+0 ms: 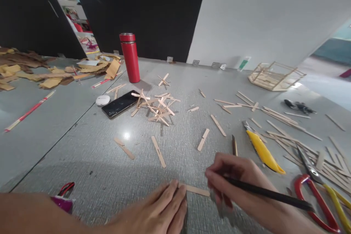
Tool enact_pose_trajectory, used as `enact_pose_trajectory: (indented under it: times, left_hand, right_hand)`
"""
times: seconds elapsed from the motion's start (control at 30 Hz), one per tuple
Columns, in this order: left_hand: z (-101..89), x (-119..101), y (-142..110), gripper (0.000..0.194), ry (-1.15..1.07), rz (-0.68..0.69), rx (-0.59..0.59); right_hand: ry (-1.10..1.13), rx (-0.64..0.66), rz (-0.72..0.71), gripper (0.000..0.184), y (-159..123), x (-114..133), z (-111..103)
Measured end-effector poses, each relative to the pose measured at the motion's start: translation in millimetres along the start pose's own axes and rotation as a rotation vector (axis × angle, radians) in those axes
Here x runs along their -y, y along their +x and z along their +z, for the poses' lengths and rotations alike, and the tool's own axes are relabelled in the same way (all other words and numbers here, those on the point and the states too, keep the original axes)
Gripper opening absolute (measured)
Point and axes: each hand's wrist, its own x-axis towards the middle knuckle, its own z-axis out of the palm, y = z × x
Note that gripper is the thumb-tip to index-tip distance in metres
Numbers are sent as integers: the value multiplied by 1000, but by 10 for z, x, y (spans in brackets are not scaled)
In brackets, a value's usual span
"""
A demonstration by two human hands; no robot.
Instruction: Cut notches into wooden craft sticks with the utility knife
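One left hand [164, 208] lies fairly flat at the near middle, fingertips pressing a wooden stick [197, 190] against the grey worktop [104, 175]. Just right of that stick, the right hand [233, 179] grips a black pen-like tool [268, 193], fingers curled round it.

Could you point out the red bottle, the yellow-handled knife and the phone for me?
Red bottle [131, 60]: head view, middle of its body.
Yellow-handled knife [262, 149]: head view, on the handle.
Phone [121, 104]: head view, middle of its dark screen.
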Motion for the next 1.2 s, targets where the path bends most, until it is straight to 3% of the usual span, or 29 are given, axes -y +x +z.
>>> enact_pose_trajectory:
  times: [0.07, 0.2, 0.47, 0.67, 1.2]
  left_hand:
    - [5, -8, 2, 34, -11, -11, 5]
    - [-31, 15, 24, 34, -59, -49, -20]
    - [-117, 61, 41, 32, -100, -85, -29]
    - [-140, 92, 53, 31, -95, -64, -2]
    - [-128, 93, 52, 31, -134, -118, -75]
  right_hand:
    - [81, 79, 31, 37, 37, -37, 103]
    - [184, 104, 78, 36, 103, -83, 226]
    - [28, -32, -14, 47, 207, -82, 376]
    - [-94, -31, -128, 46, 204, -125, 408]
    - [-117, -63, -177, 46, 261, -132, 421]
